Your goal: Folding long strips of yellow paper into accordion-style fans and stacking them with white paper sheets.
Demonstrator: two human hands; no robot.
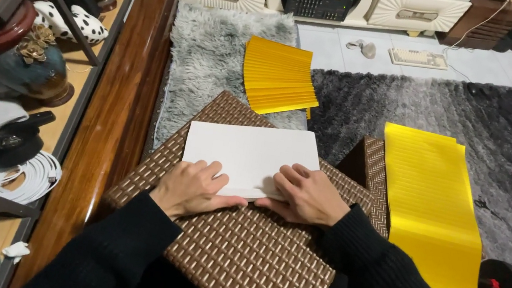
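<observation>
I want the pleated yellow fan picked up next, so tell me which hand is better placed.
Probably the right hand. Both hands rest on the white paper, but the yellow fan lies straight beyond the right one, while the left hand would have to reach across.

White sheet of paper [247, 156] flat on brown woven board [251, 260]

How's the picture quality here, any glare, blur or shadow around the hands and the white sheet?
Head view: sharp across the frame, evenly lit indoors. The flat white paper sheet is bright but not blown out. Left hand and right hand cast faint shadows. Glare streaks the glossy brown wooden ledge. Edges bend slightly.
</observation>
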